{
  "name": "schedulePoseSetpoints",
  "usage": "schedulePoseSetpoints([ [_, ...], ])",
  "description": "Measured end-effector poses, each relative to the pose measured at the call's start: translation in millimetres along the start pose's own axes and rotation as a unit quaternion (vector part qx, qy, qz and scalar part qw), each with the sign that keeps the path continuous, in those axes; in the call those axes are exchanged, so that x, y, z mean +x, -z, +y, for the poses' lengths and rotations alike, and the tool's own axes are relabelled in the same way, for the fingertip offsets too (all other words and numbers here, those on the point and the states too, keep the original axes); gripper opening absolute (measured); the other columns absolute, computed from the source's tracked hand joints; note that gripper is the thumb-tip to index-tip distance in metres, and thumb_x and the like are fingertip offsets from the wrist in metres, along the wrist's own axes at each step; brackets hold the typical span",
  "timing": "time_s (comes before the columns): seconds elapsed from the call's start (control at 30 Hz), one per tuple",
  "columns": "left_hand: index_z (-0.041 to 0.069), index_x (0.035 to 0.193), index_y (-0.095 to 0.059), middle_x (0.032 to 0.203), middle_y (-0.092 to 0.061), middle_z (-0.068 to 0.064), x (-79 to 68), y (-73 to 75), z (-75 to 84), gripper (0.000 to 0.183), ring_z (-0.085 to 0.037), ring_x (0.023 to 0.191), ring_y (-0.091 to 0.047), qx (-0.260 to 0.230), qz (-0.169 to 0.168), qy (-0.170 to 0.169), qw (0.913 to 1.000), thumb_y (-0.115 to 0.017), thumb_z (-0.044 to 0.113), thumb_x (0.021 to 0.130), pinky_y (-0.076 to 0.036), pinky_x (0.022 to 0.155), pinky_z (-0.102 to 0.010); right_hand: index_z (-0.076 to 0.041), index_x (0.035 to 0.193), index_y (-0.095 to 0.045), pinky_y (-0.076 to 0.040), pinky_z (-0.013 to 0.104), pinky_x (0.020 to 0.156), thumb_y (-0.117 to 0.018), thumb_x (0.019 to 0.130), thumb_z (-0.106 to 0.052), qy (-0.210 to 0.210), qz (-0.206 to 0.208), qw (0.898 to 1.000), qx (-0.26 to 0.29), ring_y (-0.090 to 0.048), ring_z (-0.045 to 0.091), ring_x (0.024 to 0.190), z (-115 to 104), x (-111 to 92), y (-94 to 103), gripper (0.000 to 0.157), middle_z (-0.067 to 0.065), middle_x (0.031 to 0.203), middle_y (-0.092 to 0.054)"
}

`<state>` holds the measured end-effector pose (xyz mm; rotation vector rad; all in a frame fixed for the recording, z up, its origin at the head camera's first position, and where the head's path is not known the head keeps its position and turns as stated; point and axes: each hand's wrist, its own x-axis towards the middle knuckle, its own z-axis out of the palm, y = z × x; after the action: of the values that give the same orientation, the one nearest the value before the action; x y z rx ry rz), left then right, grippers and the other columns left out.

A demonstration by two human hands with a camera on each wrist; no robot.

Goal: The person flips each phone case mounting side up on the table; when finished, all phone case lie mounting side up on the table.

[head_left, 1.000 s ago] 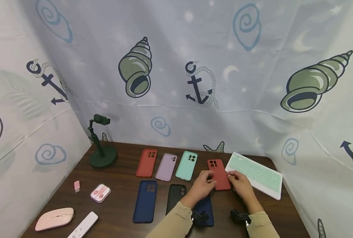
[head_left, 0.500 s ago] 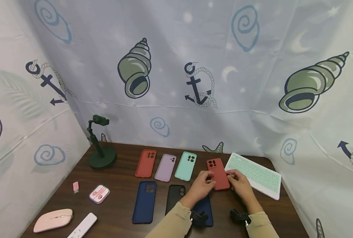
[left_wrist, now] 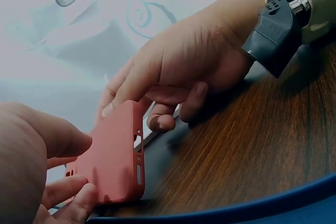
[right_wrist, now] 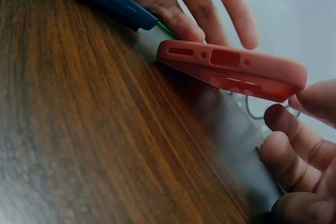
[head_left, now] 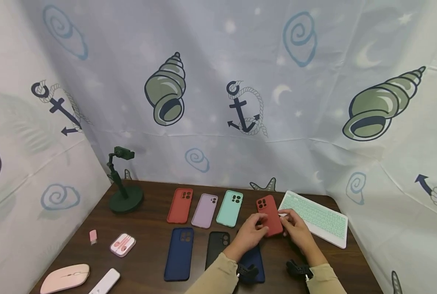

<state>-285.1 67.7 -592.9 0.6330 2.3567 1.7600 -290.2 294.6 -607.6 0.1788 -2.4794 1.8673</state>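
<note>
A red phone case [head_left: 272, 213] lies camera cutout away from me, its right long edge raised off the table. My right hand [head_left: 296, 229] pinches that edge, thumb and fingers on either side of it in the right wrist view. The left hand [head_left: 248, 237] touches the case near its left edge, fingers spread and lightly bent. From the left wrist, the back of the phone case [left_wrist: 113, 156] shows, with port openings along its short end. Beneath the left wrist lies a navy phone case [head_left: 256, 261], partly hidden, beside a black one [head_left: 215, 245].
A white and mint keyboard [head_left: 315, 216] lies right. Across the table are another red case [head_left: 179, 208], a lilac case [head_left: 205, 212], a mint case [head_left: 228, 212] and a second navy case [head_left: 179, 257]. Left are a green stand [head_left: 127, 199], boxed earphones [head_left: 122, 245] and a pink mouse [head_left: 65, 277].
The red phone case's right edge has come up from the table, tilting it toward the left. My hands have barely shifted, and the head view has tipped slightly upward.
</note>
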Motion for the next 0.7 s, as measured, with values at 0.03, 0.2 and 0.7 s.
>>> schedulePoseSetpoints([
  [0.03, 0.011, 0.14, -0.057, 0.139, -0.056, -0.014, -0.5, -0.4, 0.1, 0.042, -0.031, 0.127, -0.059, -0.004, 0.001, -0.003, 1.0, -0.064, 0.02, 0.099, -0.052, 0.102, -0.032, -0.014, 0.134, -0.056, -0.053, 0.034, 0.06, -0.058, 0.104, -0.029, 0.003, -0.006, 1.0, 0.0, -0.061, 0.021, 0.065, 0.1, -0.4, 0.3, 0.034, 0.019, 0.098, -0.064],
  [0.2, 0.015, 0.141, -0.057, 0.139, -0.053, -0.015, -1.0, -0.5, 1.4, 0.042, -0.031, 0.13, -0.056, -0.012, -0.002, -0.014, 0.9998, -0.064, 0.022, 0.1, -0.051, 0.105, -0.035, -0.015, 0.139, -0.05, -0.047, 0.037, 0.042, -0.056, 0.105, -0.031, 0.009, -0.041, 0.999, 0.003, -0.059, 0.03, 0.059, 0.2, -2.3, 1.1, 0.038, 0.019, 0.095, -0.066],
  [0.7, 0.029, 0.138, -0.059, 0.137, -0.049, -0.013, -0.1, 1.0, -2.0, 0.039, -0.027, 0.124, -0.056, -0.003, -0.015, -0.014, 0.9998, -0.064, 0.037, 0.1, -0.051, 0.105, -0.035, -0.014, 0.145, -0.043, -0.049, 0.04, 0.042, -0.055, 0.106, -0.022, 0.057, -0.091, 0.994, 0.011, -0.069, 0.038, 0.076, 0.9, -1.5, -1.6, 0.042, 0.016, 0.108, -0.066],
])
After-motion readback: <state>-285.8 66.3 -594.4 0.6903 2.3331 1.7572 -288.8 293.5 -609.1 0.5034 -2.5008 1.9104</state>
